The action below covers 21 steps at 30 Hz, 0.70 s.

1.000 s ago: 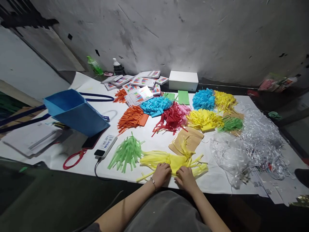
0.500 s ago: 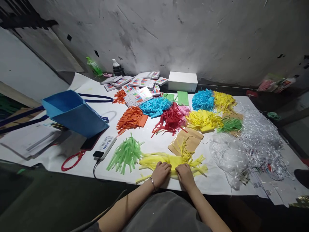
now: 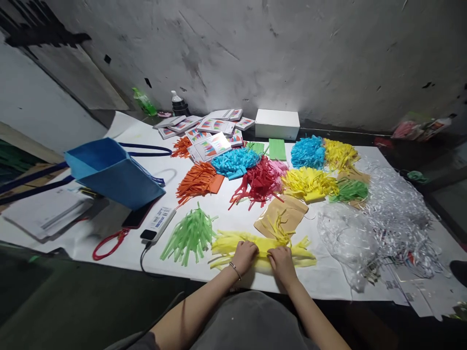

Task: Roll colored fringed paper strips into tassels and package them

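Note:
A sheet of yellow tissue paper with fringed ends (image 3: 228, 244) lies spread sideways on the table in front of me. My left hand (image 3: 245, 255) grips its near middle with curled fingers, a metal bracelet on the wrist. Close beside it, my right hand (image 3: 282, 264) pinches the same paper, its thumb towards the left hand. What lies under the fingertips is hidden. A bunch of yellow strips (image 3: 280, 228) sits just beyond the right hand, over a brown paper piece (image 3: 292, 210). Left of the sheet lies a light green tissue tassel (image 3: 191, 233).
Orange (image 3: 197, 180), blue (image 3: 235, 161), red (image 3: 260, 180) and yellow tassels (image 3: 310, 182) lie beyond. Clear plastic (image 3: 345, 233) and silvery strips (image 3: 397, 209) are at right. A blue bag (image 3: 116, 170), power bank (image 3: 158, 223) and red loop (image 3: 109, 245) are at left. A white box (image 3: 277, 124) stands behind.
The near edge of the yellow tissue has been drawn up slightly, and its lower left strips have shifted away from me. My right hand has moved a little to the right.

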{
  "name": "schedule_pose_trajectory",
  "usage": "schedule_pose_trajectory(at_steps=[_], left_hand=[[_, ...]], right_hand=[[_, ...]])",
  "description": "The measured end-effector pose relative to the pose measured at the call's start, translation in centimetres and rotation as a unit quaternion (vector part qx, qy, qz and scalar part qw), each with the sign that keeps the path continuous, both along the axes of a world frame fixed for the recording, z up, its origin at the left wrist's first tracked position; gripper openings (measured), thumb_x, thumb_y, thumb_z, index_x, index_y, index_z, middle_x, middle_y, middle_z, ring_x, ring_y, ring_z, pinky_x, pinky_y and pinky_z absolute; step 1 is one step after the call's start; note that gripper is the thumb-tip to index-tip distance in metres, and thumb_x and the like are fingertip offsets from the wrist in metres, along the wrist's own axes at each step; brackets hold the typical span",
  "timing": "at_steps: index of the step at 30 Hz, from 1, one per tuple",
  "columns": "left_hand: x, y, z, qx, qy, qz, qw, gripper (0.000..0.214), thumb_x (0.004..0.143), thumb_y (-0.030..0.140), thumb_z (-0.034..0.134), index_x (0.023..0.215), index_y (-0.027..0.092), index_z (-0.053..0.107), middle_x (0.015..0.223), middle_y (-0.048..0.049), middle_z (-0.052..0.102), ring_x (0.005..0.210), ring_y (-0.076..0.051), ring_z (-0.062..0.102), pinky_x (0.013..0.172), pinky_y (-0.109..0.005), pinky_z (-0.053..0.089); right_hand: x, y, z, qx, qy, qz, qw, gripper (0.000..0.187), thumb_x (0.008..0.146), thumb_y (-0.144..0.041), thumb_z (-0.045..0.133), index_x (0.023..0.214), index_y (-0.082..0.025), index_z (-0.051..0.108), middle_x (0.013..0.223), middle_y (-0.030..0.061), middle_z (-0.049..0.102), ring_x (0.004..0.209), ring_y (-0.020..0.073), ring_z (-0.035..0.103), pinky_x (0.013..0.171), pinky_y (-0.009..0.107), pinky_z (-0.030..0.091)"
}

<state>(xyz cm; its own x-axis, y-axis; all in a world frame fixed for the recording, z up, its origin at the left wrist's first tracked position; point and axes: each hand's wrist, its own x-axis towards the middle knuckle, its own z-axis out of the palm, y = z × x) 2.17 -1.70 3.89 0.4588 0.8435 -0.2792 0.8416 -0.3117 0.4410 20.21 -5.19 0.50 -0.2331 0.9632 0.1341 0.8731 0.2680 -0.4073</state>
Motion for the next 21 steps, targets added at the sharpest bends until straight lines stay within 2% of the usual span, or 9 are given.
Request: schedule_pose_trajectory(at_steps=[3, 7, 10, 12, 14, 16, 18, 21], left_hand=[[0.3, 1.1, -0.8, -0.011, 0.020, 0.036, 0.999, 0.026, 0.093, 0.027, 0.039, 0.087, 0.018, 0.063, 0.092, -0.0081, 0.069, 0.089, -0.023, 0.061, 0.080, -0.035, 0.035], [0.6, 2.6, -1.3, -0.027, 0.052, 0.083, 0.995, 0.030, 0.093, 0.030, 0.036, 0.089, 0.017, 0.062, 0.090, -0.0114, 0.069, 0.086, -0.024, 0.063, 0.074, -0.033, 0.037], [1.0, 3.5, -1.5, -0.041, 0.072, 0.104, 0.991, 0.030, 0.092, 0.031, 0.037, 0.089, 0.016, 0.063, 0.088, -0.0133, 0.069, 0.083, -0.026, 0.064, 0.071, -0.033, 0.039], [1.2, 3.9, -1.7, -0.047, 0.080, 0.112, 0.989, 0.029, 0.091, 0.032, 0.039, 0.089, 0.016, 0.064, 0.086, -0.0126, 0.069, 0.082, -0.025, 0.064, 0.070, -0.032, 0.040], [1.3, 4.2, -1.7, -0.050, 0.081, 0.115, 0.989, 0.029, 0.090, 0.033, 0.041, 0.088, 0.016, 0.064, 0.084, -0.0118, 0.069, 0.081, -0.024, 0.064, 0.069, -0.031, 0.040], [1.2, 4.4, -1.5, -0.050, 0.078, 0.114, 0.989, 0.028, 0.090, 0.033, 0.042, 0.086, 0.016, 0.064, 0.081, -0.0118, 0.068, 0.079, -0.025, 0.064, 0.069, -0.033, 0.041], [1.0, 4.2, -1.0, -0.042, 0.070, 0.114, 0.990, 0.026, 0.089, 0.032, 0.044, 0.088, 0.015, 0.064, 0.081, -0.0123, 0.068, 0.081, -0.026, 0.063, 0.072, -0.035, 0.041], [0.6, 3.0, -0.2, 0.007, 0.033, 0.095, 0.995, 0.031, 0.087, 0.036, 0.051, 0.110, 0.017, 0.058, 0.107, -0.0135, 0.064, 0.105, -0.028, 0.055, 0.089, -0.040, 0.037]], right_hand=[[0.6, 0.5, -0.2, -0.012, -0.023, -0.052, 0.998, 0.019, 0.090, -0.020, 0.050, 0.076, -0.022, 0.063, 0.075, 0.0012, 0.066, 0.081, 0.0200, 0.057, 0.076, 0.032, 0.029], [0.4, 2.1, -0.2, -0.024, -0.057, -0.102, 0.993, 0.030, 0.090, -0.023, 0.049, 0.062, -0.021, 0.059, 0.059, 0.0033, 0.060, 0.070, 0.0216, 0.055, 0.074, 0.035, 0.029], [0.0, 2.8, 0.6, -0.008, -0.076, -0.115, 0.990, 0.019, 0.089, -0.020, 0.050, 0.074, -0.018, 0.062, 0.071, 0.0090, 0.063, 0.078, 0.0256, 0.054, 0.080, 0.041, 0.029], [-0.2, 2.8, 1.1, 0.012, -0.080, -0.088, 0.993, 0.010, 0.087, -0.018, 0.052, 0.088, -0.018, 0.062, 0.090, 0.0124, 0.064, 0.091, 0.0275, 0.052, 0.088, 0.045, 0.027], [-0.4, 2.3, 1.2, 0.027, -0.079, -0.031, 0.996, 0.009, 0.085, -0.019, 0.057, 0.093, -0.020, 0.061, 0.100, 0.0099, 0.062, 0.099, 0.0259, 0.050, 0.095, 0.044, 0.024], [-0.6, 1.8, 0.9, 0.035, -0.076, 0.021, 0.996, 0.006, 0.083, -0.020, 0.060, 0.089, -0.022, 0.061, 0.096, 0.0056, 0.062, 0.097, 0.0231, 0.050, 0.098, 0.042, 0.023], [-0.7, 1.4, 0.3, 0.041, -0.076, 0.039, 0.995, 0.007, 0.084, -0.016, 0.058, 0.084, -0.022, 0.061, 0.087, 0.0041, 0.062, 0.092, 0.0216, 0.050, 0.097, 0.041, 0.023], [-0.6, 1.2, -0.3, 0.045, -0.075, 0.028, 0.996, 0.013, 0.085, -0.012, 0.054, 0.079, -0.020, 0.061, 0.080, 0.0039, 0.061, 0.085, 0.0207, 0.050, 0.095, 0.042, 0.024]])
